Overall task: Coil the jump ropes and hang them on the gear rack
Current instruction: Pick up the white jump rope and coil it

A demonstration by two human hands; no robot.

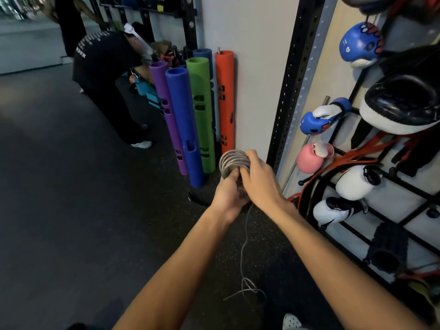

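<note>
So, head view: thin grey wire jump rope point(234, 160) was in tight coil out front, axis roughly level. Left hand point(227, 196) gripped it from below, right hand point(259, 179) pinched loops on top. Loose tail point(241, 256) hung straight down, tangled on floor. Black wire gear rack point(381, 211) off to right, right hand nearer.
</note>
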